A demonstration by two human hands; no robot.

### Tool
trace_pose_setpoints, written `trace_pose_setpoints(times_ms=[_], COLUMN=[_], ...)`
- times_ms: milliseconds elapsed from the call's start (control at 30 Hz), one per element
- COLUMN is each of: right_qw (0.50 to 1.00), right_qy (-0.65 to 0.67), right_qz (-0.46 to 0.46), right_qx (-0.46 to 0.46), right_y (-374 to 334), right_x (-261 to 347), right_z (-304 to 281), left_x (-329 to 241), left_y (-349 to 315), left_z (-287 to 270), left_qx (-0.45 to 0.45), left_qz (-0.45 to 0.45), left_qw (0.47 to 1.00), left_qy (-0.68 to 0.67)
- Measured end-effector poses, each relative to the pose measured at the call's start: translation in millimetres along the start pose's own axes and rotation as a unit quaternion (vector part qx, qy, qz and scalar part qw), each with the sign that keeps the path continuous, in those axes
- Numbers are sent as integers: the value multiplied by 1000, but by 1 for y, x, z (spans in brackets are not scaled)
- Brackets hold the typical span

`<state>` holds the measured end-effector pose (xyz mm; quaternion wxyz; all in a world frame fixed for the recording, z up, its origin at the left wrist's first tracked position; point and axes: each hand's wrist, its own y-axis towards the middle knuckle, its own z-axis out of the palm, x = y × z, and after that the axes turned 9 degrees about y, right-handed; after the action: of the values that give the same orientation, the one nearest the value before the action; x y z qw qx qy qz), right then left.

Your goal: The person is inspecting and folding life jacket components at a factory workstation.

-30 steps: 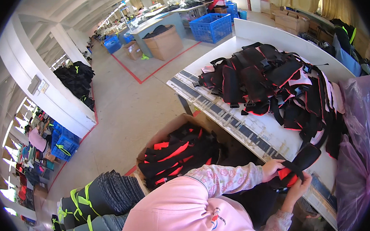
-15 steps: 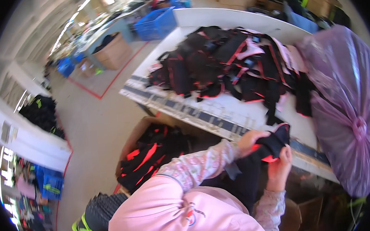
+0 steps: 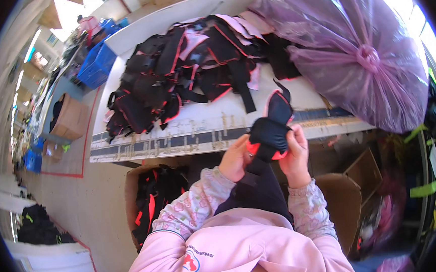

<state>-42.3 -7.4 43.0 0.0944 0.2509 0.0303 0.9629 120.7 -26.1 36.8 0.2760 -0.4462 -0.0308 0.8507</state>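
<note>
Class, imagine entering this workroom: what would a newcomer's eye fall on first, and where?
The bulging translucent purple bag dominates the upper right. Left of it, red-edged black pieces lie heaped on the white table. Nearer, the left hand and right hand hold a black-and-red piece by the table's front edge.

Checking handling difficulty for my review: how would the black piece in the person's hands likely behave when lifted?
The black piece probably isn't slippery, given its ribbed fabric band. Its thin strap end likely flops, since it curves. The padded section may be firmer, extending fairly straight beyond the band.
</note>
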Motion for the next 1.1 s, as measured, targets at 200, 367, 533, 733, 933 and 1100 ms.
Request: trace_pose_setpoints(times_ms=[200,367,533,733,933,1100], right_qw=[999,987,993,990,976,959], right_qy=[-46,-79,83,70,-78,-259], right_qz=[-26,-93,54,102,188,-19], right_qx=[-4,-102,-57,-74,-76,-112], right_y=[-8,-5,-1,1,-22,-23], right_x=[-7,-6,7,8,1,-15], right_z=[-8,-5,7,4,22,12], left_x=[-10,-11,-15,-20,-30,-20], left_y=[6,4,3,0,9,30], left_z=[2,-4,-1,24,23,20], left_qx=[67,161,215,204,55,-221], left_qz=[29,52,102,86,191,575], left_qw=[995,979,966,973,978,583], left_qy=[-69,-118,-99,-65,-71,530])
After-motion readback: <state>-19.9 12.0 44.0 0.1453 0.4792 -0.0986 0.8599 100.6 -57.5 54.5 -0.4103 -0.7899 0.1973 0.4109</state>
